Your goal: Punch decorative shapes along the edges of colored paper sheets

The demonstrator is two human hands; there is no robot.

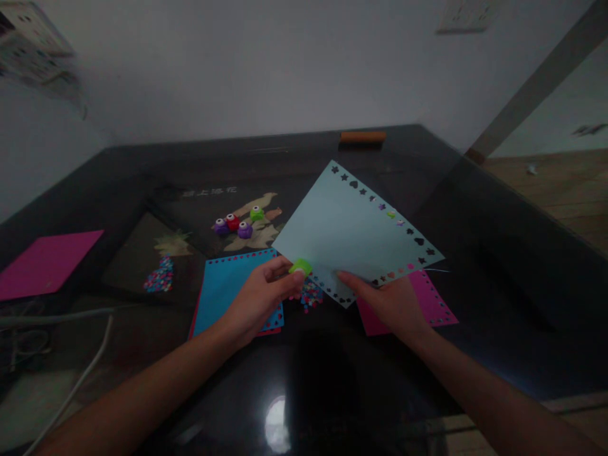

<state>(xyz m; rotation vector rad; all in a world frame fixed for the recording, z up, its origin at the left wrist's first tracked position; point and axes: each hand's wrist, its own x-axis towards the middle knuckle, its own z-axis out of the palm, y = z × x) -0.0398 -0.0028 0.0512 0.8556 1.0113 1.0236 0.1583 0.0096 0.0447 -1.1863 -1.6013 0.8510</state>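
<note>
My left hand [261, 294] is closed on a green craft punch [301, 267], which sits at the lower left edge of a pale blue sheet of paper [349, 231]. The sheet is held up at a tilt, with star, heart and flower holes along its right and lower edges. My right hand [392, 301] grips the sheet's lower edge, thumb on top and the other fingers hidden beneath. Under the hands lie a blue sheet [225, 294] and a magenta sheet [430, 294], both with punched edges. A pile of paper bits [311, 295] lies between them.
Several purple, red and green punches [232, 221] stand on the dark glossy table [304, 380]. Left are another confetti pile [160, 275] and a magenta sheet [52, 263]. A brown cylinder [362, 137] lies at the back; a white cable [95, 358] crosses the left front.
</note>
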